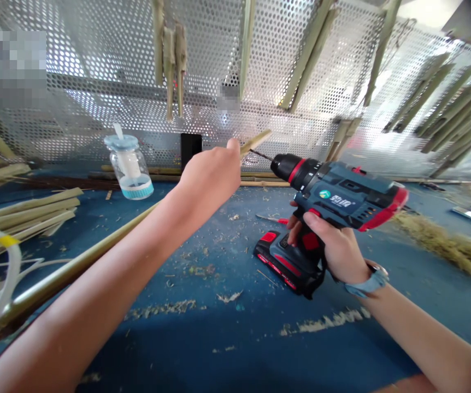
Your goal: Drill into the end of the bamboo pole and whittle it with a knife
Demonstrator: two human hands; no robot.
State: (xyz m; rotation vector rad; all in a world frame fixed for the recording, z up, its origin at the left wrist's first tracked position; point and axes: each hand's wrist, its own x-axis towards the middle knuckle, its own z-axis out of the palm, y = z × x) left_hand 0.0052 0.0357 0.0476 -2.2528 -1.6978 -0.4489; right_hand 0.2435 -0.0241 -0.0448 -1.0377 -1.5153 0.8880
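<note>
My right hand [334, 237] is wrapped round the handle of a blue and black cordless drill [342, 191], thumb along its side. The drill's thin dark bit [262, 155] points left, its tip at a bamboo strip [262, 139]; I cannot tell whether it has gone in. Closed on that strip is my left hand [215, 169], seen from the back, with most of its fingers hidden. A long bamboo pole [80, 259] passes under my left forearm and slants up from the lower left. Below the bit lies a small red-handled tool [274, 219].
Perforated metal panel [124, 71] with bamboo pieces against it rises behind the blue work surface [219, 327], which is strewn with shavings. A lidded jar with a straw [131, 169] and split bamboo [55, 210] stand left. Dry plant fibre [448, 245] lies right. A black phone-like slab [190, 150] leans behind.
</note>
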